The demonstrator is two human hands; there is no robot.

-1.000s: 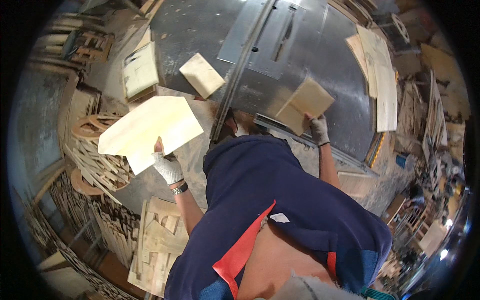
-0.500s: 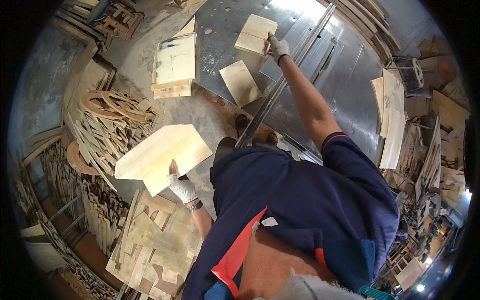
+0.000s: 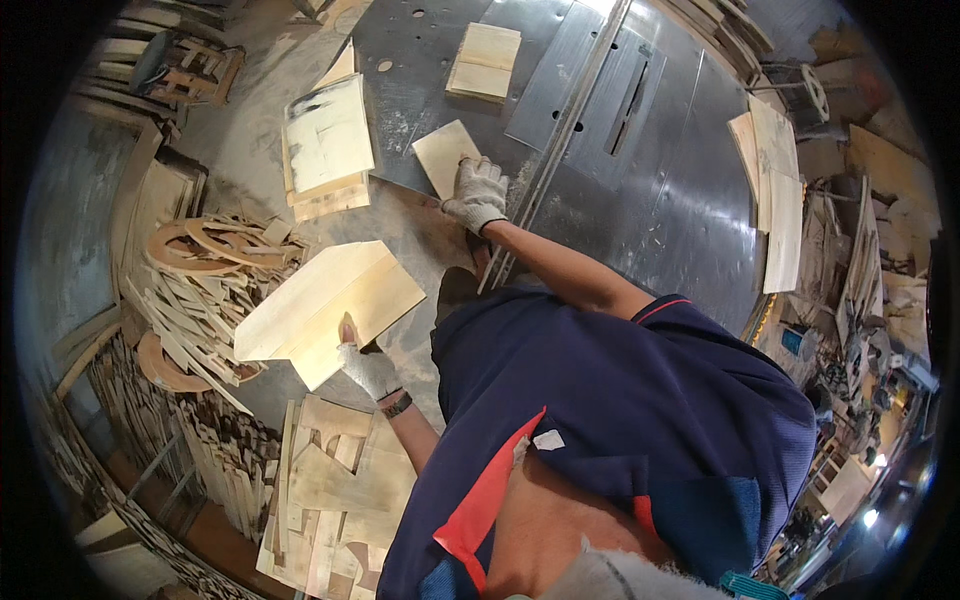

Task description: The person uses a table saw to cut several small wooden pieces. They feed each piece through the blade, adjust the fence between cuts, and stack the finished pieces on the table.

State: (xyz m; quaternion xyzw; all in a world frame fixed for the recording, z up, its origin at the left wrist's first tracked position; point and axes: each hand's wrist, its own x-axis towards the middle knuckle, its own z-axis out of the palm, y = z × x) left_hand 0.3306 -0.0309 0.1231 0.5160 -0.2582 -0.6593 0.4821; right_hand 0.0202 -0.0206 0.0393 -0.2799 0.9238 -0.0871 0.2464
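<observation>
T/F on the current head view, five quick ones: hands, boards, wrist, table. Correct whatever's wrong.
1. The left hand holds a pale angular panel. True.
2. The right hand is at a small board by the near edge of the metal table. True.
3. Both hands are bare. False: both wear pale gloves.
4. A wristwatch is on the right wrist. False: the wristwatch is on the left wrist.
5. The table's long slot lies to the right of the metal rail. True.
</observation>
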